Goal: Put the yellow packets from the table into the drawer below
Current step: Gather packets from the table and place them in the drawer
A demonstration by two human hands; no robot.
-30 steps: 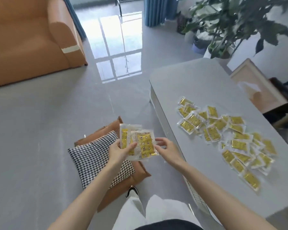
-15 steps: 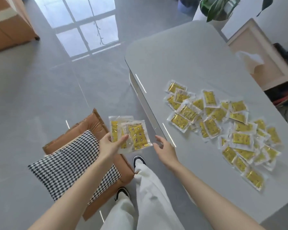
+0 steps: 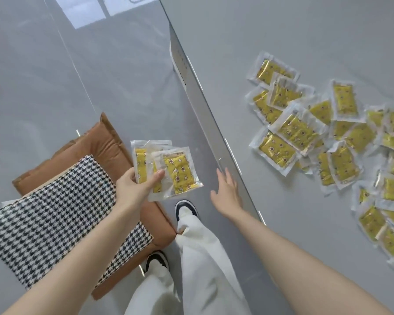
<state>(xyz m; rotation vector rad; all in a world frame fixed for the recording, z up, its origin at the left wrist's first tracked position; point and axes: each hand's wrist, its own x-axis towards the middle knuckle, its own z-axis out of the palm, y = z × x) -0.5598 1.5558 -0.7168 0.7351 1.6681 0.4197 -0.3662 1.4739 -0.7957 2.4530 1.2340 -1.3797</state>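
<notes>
Grey tiled floor, grey table [image 3: 282, 42] filling the right of frame. The right hand [image 3: 226, 194] has let go of the packets and dropped to the table's near edge at centre, fingers straight and spread, holding nothing. The left hand [image 3: 134, 189] still pinches a fan of yellow packets [image 3: 180, 171], thumb on top, beside the houndstooth cushion [image 3: 55, 212] at lower left. The loose pile [image 3: 328, 144] stays on the tabletop at right. No open drawer is visible, so the free hand is probably reaching for it.

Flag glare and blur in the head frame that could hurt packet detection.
Head view: window glare on the glossy floor top left; bright streaks along the table edge; loose packets at the right border smear; held packets in the left hand are sharp.
</notes>
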